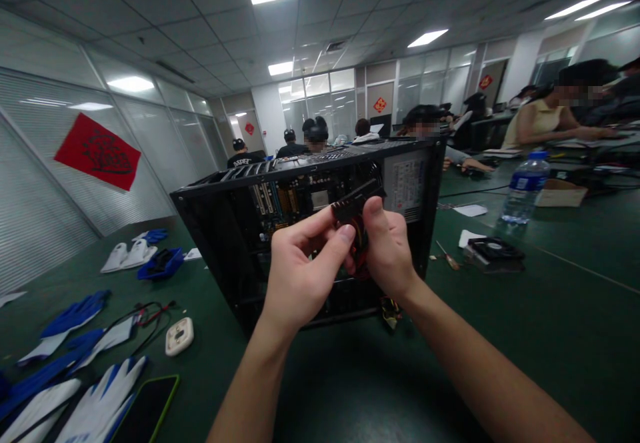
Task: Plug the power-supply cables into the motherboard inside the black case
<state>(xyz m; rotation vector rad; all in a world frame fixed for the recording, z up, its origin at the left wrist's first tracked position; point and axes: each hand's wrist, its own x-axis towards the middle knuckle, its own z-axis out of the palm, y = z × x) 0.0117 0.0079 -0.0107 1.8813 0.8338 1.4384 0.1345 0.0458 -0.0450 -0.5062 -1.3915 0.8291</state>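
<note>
An open black computer case (210, 229) stands on the table before me, its side panel off and the motherboard (280, 203) showing inside. In front of the opening, my left hand (305, 266) pinches a bundle of power cables (357, 203), partly black with red and yellow wires lower down. My right hand (390, 249) is closed around the same bundle from the other side, thumb up. The fingers hide much of the bundle, so its connector ends cannot be made out. Behind my right hand is the power supply (405, 186) with its label.
Blue-and-white gloves (100, 396), a phone (147, 409), a beige square object (179, 336) and a blue tray (161, 264) lie to the left. To the right are a screwdriver (447, 256), a black fan (495, 251) and a water bottle (526, 189). Other people sit beyond.
</note>
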